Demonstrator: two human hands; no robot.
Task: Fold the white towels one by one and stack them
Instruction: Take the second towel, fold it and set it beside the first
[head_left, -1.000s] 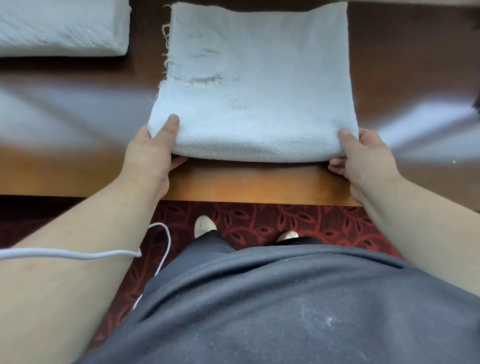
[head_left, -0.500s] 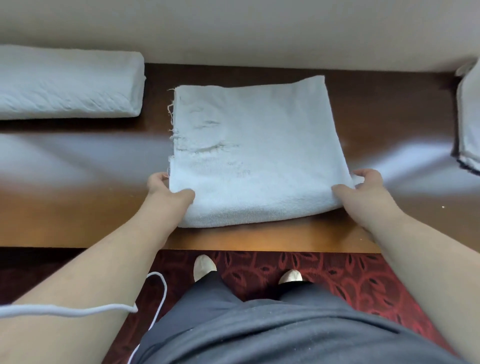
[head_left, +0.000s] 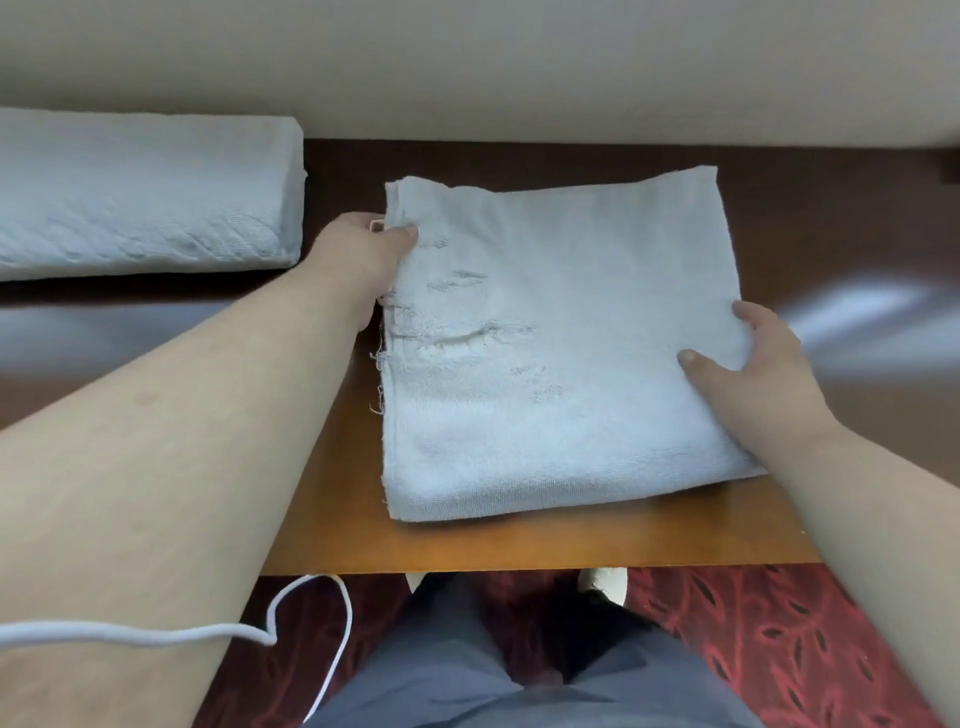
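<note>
Left hand (head_left: 363, 260) now farther up towel (head_left: 561, 338) edge — both hands pinching

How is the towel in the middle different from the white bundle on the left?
The middle towel lies flat and square; the left stack is a thicker, longer block. The middle towel has frayed threads and worn tears along its left side; the left stack looks neat. The left hand and right hand grip the middle towel's edges; nothing touches the left stack. Both are white and rest on the wooden table.
</note>
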